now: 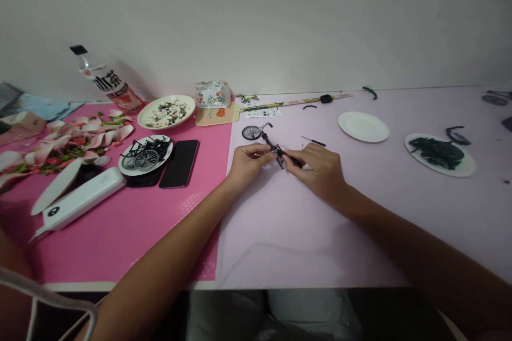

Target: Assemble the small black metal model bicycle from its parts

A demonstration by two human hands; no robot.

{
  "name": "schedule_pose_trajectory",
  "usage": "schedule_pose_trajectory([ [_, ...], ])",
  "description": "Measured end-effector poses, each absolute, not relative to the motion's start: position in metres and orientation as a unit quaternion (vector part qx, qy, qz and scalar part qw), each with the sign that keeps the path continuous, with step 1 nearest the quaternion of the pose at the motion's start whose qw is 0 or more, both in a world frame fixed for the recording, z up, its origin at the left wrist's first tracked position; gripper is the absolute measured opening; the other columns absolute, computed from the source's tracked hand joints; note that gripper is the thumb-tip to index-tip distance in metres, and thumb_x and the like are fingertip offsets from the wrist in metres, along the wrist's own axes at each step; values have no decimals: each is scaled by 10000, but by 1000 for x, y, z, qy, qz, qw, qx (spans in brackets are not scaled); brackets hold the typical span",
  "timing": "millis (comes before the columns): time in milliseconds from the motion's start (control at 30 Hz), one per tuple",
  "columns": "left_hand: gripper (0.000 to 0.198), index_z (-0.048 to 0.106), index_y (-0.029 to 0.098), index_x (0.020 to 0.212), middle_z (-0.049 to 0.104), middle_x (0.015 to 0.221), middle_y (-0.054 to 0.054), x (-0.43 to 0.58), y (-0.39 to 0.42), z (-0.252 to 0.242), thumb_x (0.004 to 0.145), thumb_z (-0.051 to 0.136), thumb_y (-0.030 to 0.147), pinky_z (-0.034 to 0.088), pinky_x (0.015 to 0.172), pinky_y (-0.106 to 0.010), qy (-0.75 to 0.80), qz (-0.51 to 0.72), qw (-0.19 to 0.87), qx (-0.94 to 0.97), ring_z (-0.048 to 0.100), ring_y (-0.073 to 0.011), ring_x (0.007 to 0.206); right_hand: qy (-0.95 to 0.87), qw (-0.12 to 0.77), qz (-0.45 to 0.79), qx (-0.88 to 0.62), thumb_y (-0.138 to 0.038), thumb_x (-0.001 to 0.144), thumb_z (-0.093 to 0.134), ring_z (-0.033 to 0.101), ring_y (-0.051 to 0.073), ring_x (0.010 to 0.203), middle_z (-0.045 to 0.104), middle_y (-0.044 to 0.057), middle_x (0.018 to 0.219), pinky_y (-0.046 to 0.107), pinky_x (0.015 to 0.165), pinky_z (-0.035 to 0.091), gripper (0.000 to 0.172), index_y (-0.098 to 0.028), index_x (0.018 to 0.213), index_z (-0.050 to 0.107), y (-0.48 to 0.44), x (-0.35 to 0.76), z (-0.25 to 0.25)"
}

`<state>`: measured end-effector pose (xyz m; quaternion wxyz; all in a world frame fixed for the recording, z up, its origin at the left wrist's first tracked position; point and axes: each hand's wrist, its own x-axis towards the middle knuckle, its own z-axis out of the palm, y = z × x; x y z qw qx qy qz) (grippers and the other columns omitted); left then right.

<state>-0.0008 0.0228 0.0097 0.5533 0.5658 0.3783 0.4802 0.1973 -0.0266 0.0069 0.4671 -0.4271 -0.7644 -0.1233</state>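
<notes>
A small black model bicycle, partly assembled, is held between both hands just above the pale table, its spoked front wheel (252, 132) and handlebar pointing away to the left. My left hand (248, 162) pinches the frame from the left. My right hand (318, 166) has its fingers closed on the dark rear part of the model. Fingertips hide some of the frame. Behind my right hand lies a thin screwdriver (318, 142) with a black handle.
Left: plate of black parts and wheels (127, 166), phone (178, 164), white device (84, 202), bowl (144, 122), bottle (114, 88), petals. Behind: instruction sheet (264, 112), yellow stick (296, 102). Right: white plate (364, 127), plate of dark parts (466, 165).
</notes>
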Motion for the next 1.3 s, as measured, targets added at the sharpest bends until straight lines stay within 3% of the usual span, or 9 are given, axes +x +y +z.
schedule_pose_trajectory([
  [133,422,841,191,806,811,885,-76,0,22,9,589,994,520,565,791,-358,382,485,548,564,693,-208,813,-758,486,-83,-426,-285,968,724,612,186,606,695,-3,650,361,605,493,96,-302,925,808,-27,196,7],
  [567,328,830,193,787,778,831,-63,0,22,7,631,979,439,545,744,-348,383,487,548,563,652,-184,754,-757,497,-118,-408,-241,953,719,602,185,588,683,-10,631,361,584,504,95,-290,907,786,-28,189,10],
  [867,319,836,171,807,788,850,-79,-1,23,4,654,982,410,559,768,-344,382,488,545,564,677,-192,783,-772,509,-46,-379,-245,934,759,597,207,684,671,-1,678,385,674,515,56,-284,968,782,-29,188,13],
  [1067,381,853,174,836,825,899,-84,-1,27,1,614,1005,443,579,841,-355,365,510,558,544,724,-220,860,-768,497,35,-401,-308,903,815,642,249,889,751,60,963,384,672,513,213,-269,1102,752,-29,190,12],
  [1167,390,863,183,883,837,941,-89,-2,27,1,628,1006,442,591,862,-374,349,511,563,547,741,-233,882,-765,490,54,-415,-309,907,808,648,258,926,749,57,997,402,714,533,325,-275,1218,720,-28,191,10],
  [1300,338,869,196,908,843,979,-91,-2,27,0,675,985,411,599,916,-398,336,511,563,556,760,-252,938,-776,480,53,-407,-309,916,801,644,267,968,743,65,1033,435,788,554,320,-272,1221,716,-28,192,9],
])
